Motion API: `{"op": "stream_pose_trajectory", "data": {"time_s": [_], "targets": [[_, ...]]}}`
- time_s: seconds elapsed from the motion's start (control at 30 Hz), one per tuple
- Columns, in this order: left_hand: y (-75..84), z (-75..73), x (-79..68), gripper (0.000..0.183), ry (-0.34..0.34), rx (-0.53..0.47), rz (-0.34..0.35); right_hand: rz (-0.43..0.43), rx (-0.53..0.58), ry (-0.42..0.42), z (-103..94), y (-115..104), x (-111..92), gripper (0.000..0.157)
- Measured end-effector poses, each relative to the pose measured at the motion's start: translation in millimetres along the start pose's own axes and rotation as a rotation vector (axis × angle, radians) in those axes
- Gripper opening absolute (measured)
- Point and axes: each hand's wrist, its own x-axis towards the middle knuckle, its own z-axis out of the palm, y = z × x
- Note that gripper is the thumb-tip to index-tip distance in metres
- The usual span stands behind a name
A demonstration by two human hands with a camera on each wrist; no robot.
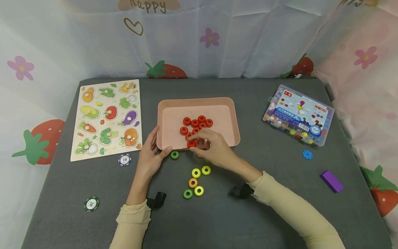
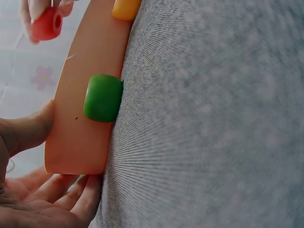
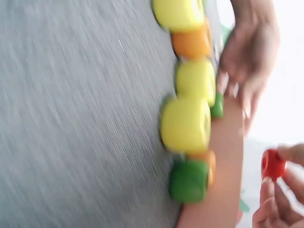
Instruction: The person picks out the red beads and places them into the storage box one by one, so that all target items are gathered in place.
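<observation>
My left hand (image 1: 149,159) grips the left front corner of a shallow pink tray (image 1: 228,119), its thumb at the front wall and its fingers along the left side. Over the front part of the tray, my right hand (image 1: 214,147) pinches a red ring-shaped bead (image 3: 274,164) between thumb and fingertips. Several more red beads (image 1: 194,123) lie grouped in the tray, partly covered by the right hand. A green bead (image 2: 103,98) stands against the tray's front wall, with an orange bead (image 2: 126,8) farther along it.
Loose yellow (image 1: 199,190), orange (image 1: 192,183) and green beads (image 1: 188,194) lie before the tray. A vegetable puzzle board (image 1: 107,121) and two poker chips (image 1: 124,159) are left. At right are a clear plastic case (image 1: 298,116), a blue disc (image 1: 307,154) and a purple block (image 1: 331,181).
</observation>
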Motion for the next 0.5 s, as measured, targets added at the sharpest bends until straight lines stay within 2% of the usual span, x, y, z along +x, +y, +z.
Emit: {"op": "stream_pose_trajectory", "data": {"time_s": [0.1,0.2,0.33,0.5], "targets": [[0.0,-0.1,0.0,0.084,0.001,-0.001,-0.004,0.082,-0.037,0.121,-11.7,7,7,0.028],[0.4,0.2,-0.6,0.084,0.000,-0.001,-0.007,0.183,-0.069,0.168,-20.2,16,12,0.028],[1.0,0.6,-1.2,0.084,0.000,0.000,-0.008,0.282,-0.093,0.148,-23.0,26,13,0.026],[0.7,0.3,-0.8,0.084,0.000,-0.003,-0.008,0.321,-0.145,0.108,-18.4,34,12,0.024]]}}
